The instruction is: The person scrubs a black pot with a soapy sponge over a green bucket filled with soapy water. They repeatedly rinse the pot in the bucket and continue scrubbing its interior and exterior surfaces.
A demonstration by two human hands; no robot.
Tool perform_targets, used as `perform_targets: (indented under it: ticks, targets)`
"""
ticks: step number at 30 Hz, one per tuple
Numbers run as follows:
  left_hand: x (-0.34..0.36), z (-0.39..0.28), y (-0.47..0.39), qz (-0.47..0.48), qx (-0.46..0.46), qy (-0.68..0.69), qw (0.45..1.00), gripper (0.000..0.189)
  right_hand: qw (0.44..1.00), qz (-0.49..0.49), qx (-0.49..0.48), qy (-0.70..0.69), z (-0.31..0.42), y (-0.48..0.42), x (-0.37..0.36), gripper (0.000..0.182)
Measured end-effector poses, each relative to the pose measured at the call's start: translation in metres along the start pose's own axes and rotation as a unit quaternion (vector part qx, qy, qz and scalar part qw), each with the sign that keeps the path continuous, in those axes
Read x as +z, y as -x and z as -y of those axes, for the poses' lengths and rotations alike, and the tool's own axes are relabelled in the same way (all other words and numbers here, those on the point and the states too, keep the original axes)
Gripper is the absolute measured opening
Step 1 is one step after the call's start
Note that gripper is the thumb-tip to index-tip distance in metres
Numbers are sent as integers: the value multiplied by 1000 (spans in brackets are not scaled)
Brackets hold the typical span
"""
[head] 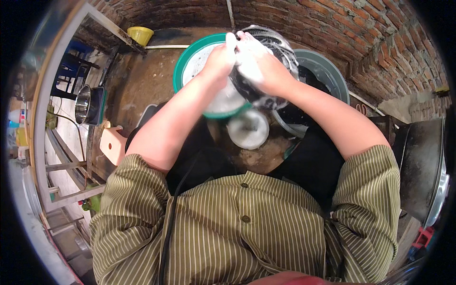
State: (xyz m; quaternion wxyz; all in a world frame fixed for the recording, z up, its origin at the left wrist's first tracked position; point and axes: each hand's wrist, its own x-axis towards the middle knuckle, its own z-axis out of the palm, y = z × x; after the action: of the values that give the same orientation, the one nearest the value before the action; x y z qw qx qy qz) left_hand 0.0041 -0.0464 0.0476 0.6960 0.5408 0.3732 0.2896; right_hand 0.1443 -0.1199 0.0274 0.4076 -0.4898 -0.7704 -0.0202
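Observation:
A dark round vessel, streaked with white suds, is held tilted up in front of me, above the gap between two tubs. My left hand grips its left edge, with foam over the thumb and fingers. Across its face lies my right hand, thick with lather; whether a sponge is under the palm is hidden. Below my left hand stands a green basin full of foamy water. A small white bowl of cloudy, sudsy liquid sits on the floor nearer my body.
A grey tub holding dark items stands at right, partly behind my right forearm. A peach stool, a metal bowl and a yellow bucket are at left. Brick walls enclose the far side. A large blackened pot stands right.

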Motion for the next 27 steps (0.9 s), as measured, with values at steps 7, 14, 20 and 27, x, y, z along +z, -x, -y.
perform_targets:
  ticks: [7, 14, 20, 27]
  targets:
    - [0, -1, 0, 53, 35, -50, 997, 56, 970, -34, 138, 196, -68, 7, -5, 45]
    - [-2, 2, 1, 17, -6, 18, 1000, 54, 993, 43, 24, 103, -20, 0, -2, 50]
    - [-2, -7, -5, -29, 34, 62, 997, 54, 955, 50, 205, 207, -75, 7, -24, 40]
    - [-6, -18, -1, -66, 51, 103, 991, 51, 982, 85, 28, 166, -34, 4, -17, 35]
